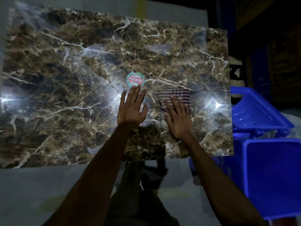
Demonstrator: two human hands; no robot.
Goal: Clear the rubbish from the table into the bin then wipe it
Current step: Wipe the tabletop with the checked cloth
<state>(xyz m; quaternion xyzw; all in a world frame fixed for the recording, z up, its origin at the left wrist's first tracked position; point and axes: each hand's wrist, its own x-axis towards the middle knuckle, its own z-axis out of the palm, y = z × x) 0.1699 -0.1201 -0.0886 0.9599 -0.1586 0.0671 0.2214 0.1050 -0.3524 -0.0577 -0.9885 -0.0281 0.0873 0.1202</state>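
Head view: the marble-patterned worktop point(65, 70) carries no loose rubbish that I can see, only a round sticker point(135, 79) near its middle, so this looks like the wiping stage. The right hand point(178, 119) lies flat, fingers spread, pressing a striped cloth point(176, 97) onto the worktop; the cloth is blurred. The left hand point(132, 108) is flat too, its grip spread and holding nothing, fingertips touching the sticker's near edge. The blue bin point(273, 176) stands open beside the worktop's right edge. With only flat pressure on it, the cloth could bunch or slip from under the palm, and a wide stroke rightward might carry it off the edge.
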